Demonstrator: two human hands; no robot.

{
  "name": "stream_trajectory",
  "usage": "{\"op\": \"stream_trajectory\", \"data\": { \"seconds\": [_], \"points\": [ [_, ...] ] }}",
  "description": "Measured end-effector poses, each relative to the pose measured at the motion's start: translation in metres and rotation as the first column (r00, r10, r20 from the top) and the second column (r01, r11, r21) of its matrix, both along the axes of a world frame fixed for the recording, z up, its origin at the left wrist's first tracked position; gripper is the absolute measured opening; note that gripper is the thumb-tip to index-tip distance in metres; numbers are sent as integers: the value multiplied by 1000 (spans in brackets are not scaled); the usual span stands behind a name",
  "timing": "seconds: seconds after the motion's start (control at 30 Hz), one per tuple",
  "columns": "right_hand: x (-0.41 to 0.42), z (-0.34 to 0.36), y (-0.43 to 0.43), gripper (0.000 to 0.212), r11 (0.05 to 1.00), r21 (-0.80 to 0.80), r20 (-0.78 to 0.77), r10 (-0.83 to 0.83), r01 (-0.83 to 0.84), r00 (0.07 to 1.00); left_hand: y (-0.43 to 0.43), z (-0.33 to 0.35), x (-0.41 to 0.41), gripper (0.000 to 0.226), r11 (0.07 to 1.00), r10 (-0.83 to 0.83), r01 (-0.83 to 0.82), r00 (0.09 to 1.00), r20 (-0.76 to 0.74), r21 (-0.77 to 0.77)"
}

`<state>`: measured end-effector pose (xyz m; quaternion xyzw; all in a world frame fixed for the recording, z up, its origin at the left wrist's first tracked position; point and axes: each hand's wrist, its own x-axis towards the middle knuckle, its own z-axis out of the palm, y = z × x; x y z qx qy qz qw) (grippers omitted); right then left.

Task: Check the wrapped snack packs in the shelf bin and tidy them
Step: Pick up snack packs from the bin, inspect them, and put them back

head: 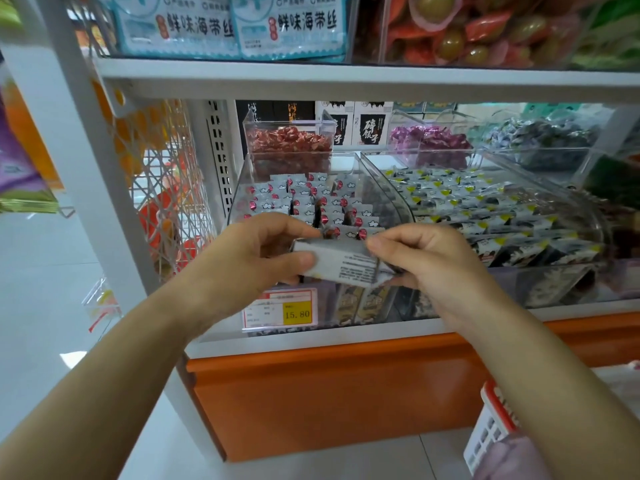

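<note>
A clear plastic shelf bin [391,197] holds several small wrapped snack packs [311,199], white and grey with red dots and cloud marks. In front of the bin both hands hold one grey-white snack pack [341,263], its printed back turned up. My left hand [249,251] grips its left end, thumb on top and fingers curled beneath. My right hand [426,258] pinches its right end between thumb and forefinger. The pack's lower right corner is hidden behind my right fingers.
A neighbouring bin [588,216] to the right holds packs with yellow marks. Bins of red sweets [289,143] and purple sweets [429,138] stand behind. A price tag [280,310] reading 15.80 hangs on the shelf front. A white wire rack [166,168] is at the left, an orange panel [329,393] below.
</note>
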<state>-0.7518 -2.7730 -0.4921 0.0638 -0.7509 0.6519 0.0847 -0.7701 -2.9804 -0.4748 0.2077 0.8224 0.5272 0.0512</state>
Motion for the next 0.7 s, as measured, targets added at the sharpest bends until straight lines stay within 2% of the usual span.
{"op": "stream_trajectory", "data": {
  "seconds": [0.1, 0.2, 0.33, 0.5, 0.63, 0.7],
  "points": [
    [-3, 2, 7, 17, 995, -25, 92, 99, -97, 991, -1, 0, 0, 18, 1000, -4, 4, 1000, -24, 2],
    [-6, 2, 11, 4, 991, -69, 147, 125, -116, 981, 1, 1, 1, 20, 1000, -27, 27, 998, -50, 7],
    [-6, 3, 11, 12, 973, -156, 175, 196, -169, 965, 1, 2, -1, 22, 999, -25, 26, 999, -35, 28],
    [-5, 0, 6, 13, 955, -258, 157, 188, -144, 970, 2, 0, -2, 21, 999, 30, -29, 999, -28, 38],
    [-2, -2, -4, 27, 908, -380, 78, 220, -175, 972, 5, -3, -5, 17, 973, 195, -188, 980, -41, 133],
    [0, -6, -10, 37, 962, -222, -11, 162, -161, 987, 6, -3, -6, 15, 945, 260, -250, 966, -19, 210]
  ]
}}
